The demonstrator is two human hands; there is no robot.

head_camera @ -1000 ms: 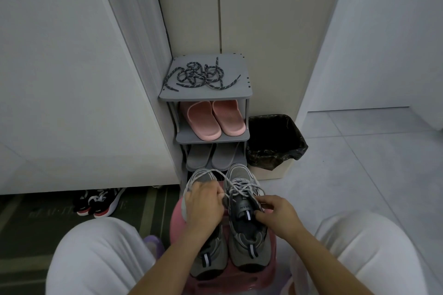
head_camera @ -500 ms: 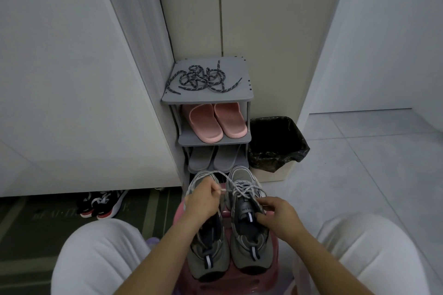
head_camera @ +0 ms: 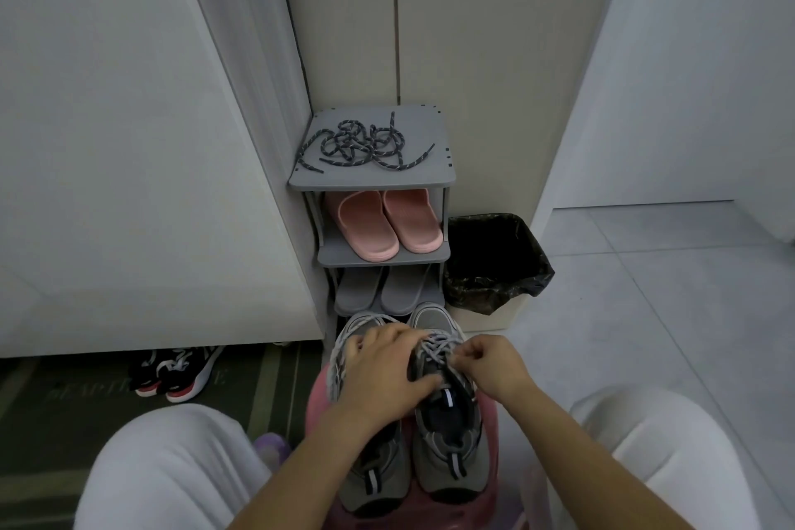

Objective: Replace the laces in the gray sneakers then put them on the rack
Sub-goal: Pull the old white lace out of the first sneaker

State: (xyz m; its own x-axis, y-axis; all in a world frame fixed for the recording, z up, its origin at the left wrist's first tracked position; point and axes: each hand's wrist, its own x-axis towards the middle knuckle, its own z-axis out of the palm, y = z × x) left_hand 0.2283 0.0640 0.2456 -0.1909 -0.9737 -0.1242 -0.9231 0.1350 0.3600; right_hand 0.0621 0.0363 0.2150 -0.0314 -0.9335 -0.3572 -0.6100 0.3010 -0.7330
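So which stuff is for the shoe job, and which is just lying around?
For the job: sneakers, pale laces, dark laces, rack, left hand, right hand.
Lying about: pink slippers, gray slippers, bin, black sneakers.

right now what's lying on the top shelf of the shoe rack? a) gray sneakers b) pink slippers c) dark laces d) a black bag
c: the dark laces lie tangled on the top shelf, while the pink slippers sit one shelf lower.

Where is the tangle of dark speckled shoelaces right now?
Centre of the head view: the dark speckled shoelaces lie on the top shelf of the gray shoe rack, directly above the pink slippers.
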